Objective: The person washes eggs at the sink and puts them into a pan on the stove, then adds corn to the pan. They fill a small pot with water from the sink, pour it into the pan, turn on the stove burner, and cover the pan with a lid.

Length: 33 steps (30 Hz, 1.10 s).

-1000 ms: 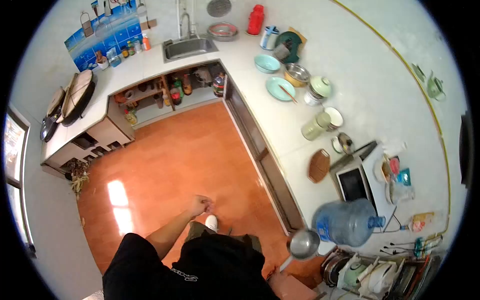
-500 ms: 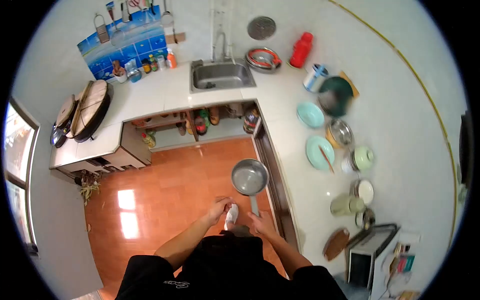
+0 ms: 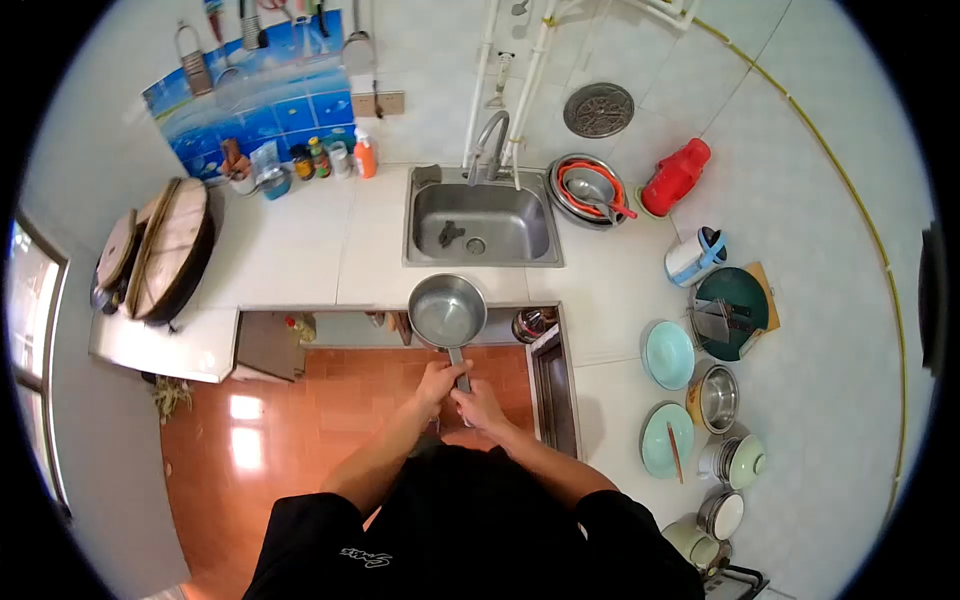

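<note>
A grey metal saucepan [image 3: 447,311] is in front of me, just short of the counter's front edge, its open top facing up. My left hand [image 3: 437,384] is closed on the handle near the pan. Lower down, my right hand [image 3: 478,403] is closed around the end of the same handle. Beyond the pan, the stainless steel sink [image 3: 412,230] is set into the counter, with a curved faucet [image 3: 490,140] behind it. A dark cloth-like piece [image 3: 450,233] lies in the basin near the drain.
Right of the sink stand nested bowls [image 3: 590,185] with a ladle and a red thermos [image 3: 675,178]. Turquoise dishes [image 3: 668,355] line the right counter [image 3: 610,400]. Wooden-lidded woks [image 3: 170,250] stand at left. A spray bottle [image 3: 364,155] and jars are along the back wall.
I have moved closer to the sink, and the saucepan has come up to the counter's edge. My left hand, earlier off the pan, has taken hold of the handle beside my right hand.
</note>
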{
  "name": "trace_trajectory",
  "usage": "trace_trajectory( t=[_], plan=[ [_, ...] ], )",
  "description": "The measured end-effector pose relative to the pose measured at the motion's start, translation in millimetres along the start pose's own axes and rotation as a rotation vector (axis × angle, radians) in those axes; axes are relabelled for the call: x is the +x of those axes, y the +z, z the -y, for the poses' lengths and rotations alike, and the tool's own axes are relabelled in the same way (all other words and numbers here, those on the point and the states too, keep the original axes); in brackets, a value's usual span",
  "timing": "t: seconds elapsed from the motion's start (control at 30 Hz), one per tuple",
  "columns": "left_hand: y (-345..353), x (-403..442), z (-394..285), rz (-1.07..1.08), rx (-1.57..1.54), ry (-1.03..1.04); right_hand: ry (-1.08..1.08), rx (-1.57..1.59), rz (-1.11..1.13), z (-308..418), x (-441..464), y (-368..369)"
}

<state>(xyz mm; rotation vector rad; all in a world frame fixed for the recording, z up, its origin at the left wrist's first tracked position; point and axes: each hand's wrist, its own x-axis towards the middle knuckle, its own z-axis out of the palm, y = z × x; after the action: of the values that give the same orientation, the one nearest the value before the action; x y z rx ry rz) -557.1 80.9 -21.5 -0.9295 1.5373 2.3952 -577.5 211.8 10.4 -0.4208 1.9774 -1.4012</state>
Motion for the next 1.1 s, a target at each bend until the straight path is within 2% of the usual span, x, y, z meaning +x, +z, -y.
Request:
trace_trajectory(
  t=[0.1, 0.17, 0.23, 0.27, 0.33, 0.4, 0.47, 0.53, 0.63, 0.67, 0.8, 0.83, 0.9, 0.93, 1.0, 1.1],
  plan=[
    [11, 64, -51, 0.047, -0.11, 0.022, 0.007, -0.11, -0.07, 40, 56, -26],
    [13, 110, -88, 0.032, -0.066, -0.026, -0.069, -0.189, -0.032, 27, 118, -53],
    [0, 163, -104, -0.057, 0.089, -0.076, -0.018, -0.023, 0.09, 35, 154, -86],
    [-6, 187, -111, -0.08, 0.274, -0.16, 0.105, 0.093, 0.123, 60, 163, -106],
    [-11, 220, -125, -0.081, 0.276, -0.096, 0.099, 0.072, 0.121, 32, 222, -152],
    [-12, 248, -130, -0.099, 0.28, -0.025, -0.006, -0.13, 0.003, -8, 293, -198],
    [-18, 273, -133, -0.121, 0.306, -0.005, 0.017, -0.198, -0.1, 13, 353, -239],
    [-5, 278, -158, -0.18, 0.405, 0.006, -0.126, -0.47, -0.256, 2, 420, -278],
    [10, 291, -172, -0.223, 0.451, 0.103, -0.031, -0.635, -0.24, 31, 494, -317],
    [14, 298, -177, -0.245, 0.442, 0.002, -0.028, -0.628, -0.227, 33, 518, -325],
    [3, 342, -153, -0.249, 0.462, -0.111, 0.064, -0.795, -0.151, 30, 595, -335],
    [4, 346, -151, -0.266, 0.45, -0.119, 0.09, -0.854, -0.16, 33, 609, -333],
    [12, 349, -159, -0.303, 0.441, 0.098, 0.124, -0.858, -0.132, 41, 631, -331],
    [15, 351, -164, -0.323, 0.431, 0.093, 0.164, -0.859, -0.124, 46, 643, -329],
    [22, 348, -186, -0.316, 0.552, -0.076, 0.141, -0.877, -0.126, 38, 667, -326],
    [24, 358, -186, -0.287, 0.565, -0.081, 0.116, -0.865, -0.145, 15, 688, -326]
  ],
)
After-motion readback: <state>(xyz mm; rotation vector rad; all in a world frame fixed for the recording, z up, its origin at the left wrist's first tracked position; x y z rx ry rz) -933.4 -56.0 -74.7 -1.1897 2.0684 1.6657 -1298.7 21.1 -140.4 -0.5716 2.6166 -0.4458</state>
